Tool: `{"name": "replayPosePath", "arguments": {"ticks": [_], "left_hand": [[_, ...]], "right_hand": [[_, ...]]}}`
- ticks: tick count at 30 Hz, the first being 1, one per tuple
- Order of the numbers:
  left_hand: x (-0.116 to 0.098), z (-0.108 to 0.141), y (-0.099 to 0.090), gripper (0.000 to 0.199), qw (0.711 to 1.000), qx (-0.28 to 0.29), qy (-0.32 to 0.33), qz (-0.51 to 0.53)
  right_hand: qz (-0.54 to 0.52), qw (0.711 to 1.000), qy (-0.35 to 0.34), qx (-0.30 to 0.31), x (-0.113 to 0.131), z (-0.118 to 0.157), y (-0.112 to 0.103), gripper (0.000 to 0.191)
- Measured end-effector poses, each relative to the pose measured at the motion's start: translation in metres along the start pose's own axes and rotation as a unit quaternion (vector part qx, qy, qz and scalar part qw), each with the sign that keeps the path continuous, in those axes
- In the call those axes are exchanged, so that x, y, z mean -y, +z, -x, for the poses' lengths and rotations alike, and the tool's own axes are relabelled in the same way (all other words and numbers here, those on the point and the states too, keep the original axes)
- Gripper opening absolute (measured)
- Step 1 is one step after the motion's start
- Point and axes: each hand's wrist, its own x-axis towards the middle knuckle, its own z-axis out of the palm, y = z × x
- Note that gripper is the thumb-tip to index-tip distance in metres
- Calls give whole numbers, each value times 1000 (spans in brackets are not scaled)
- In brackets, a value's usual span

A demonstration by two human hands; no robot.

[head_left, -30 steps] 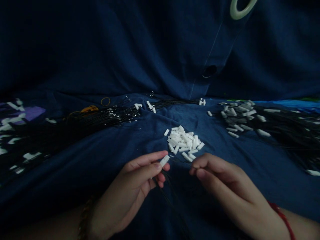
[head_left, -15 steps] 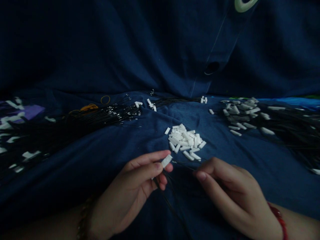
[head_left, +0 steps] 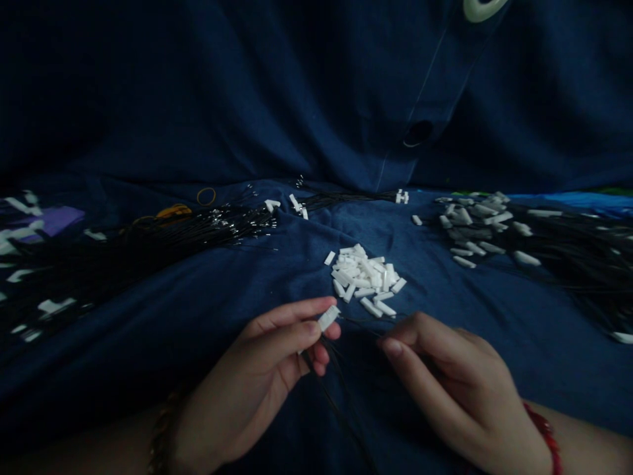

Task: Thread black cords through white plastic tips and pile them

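Note:
Between thumb and fingers, my left hand [head_left: 277,363] grips a small white connector housing [head_left: 328,319], tilted up to the right. Black wires [head_left: 336,402] trail down from below it toward the bottom of the view. My right hand [head_left: 445,376] pinches a thin dark wire [head_left: 363,326], which stretches left toward the connector housing. Whether the wire's tip touches the housing is too small to tell. Just beyond both hands lies a pile of loose white connector housings [head_left: 366,274] on the dark blue cloth [head_left: 222,290].
At left lies a thick bundle of black wires [head_left: 163,244] with metal-tipped ends. A smaller wire bundle [head_left: 351,196] with white connectors is at the back. On the right sit more black wires [head_left: 573,257] ending in white housings. A rubber band [head_left: 206,196] rests at back left.
My right hand has shifted slightly left with the wire, bringing it nearer the connector housing. My left hand keeps its hold in nearly the same place.

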Motion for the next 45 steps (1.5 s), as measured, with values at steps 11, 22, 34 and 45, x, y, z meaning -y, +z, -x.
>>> {"name": "replayPosePath", "arguments": {"ticks": [11, 22, 34, 45], "left_hand": [[1, -1, 1, 19, 1000, -8, 18, 0], [0, -1, 2, 19, 1000, -16, 17, -8], [0, 0, 1, 21, 1000, -18, 17, -4], [2, 0, 1, 18, 1000, -12, 18, -7]], "right_hand": [[88, 994, -61, -4, 4, 2, 5, 13], [94, 994, -61, -5, 4, 3, 3, 14], [92, 993, -68, 0, 5, 2, 4, 14], [107, 992, -71, -9, 4, 1, 5, 14]]}}
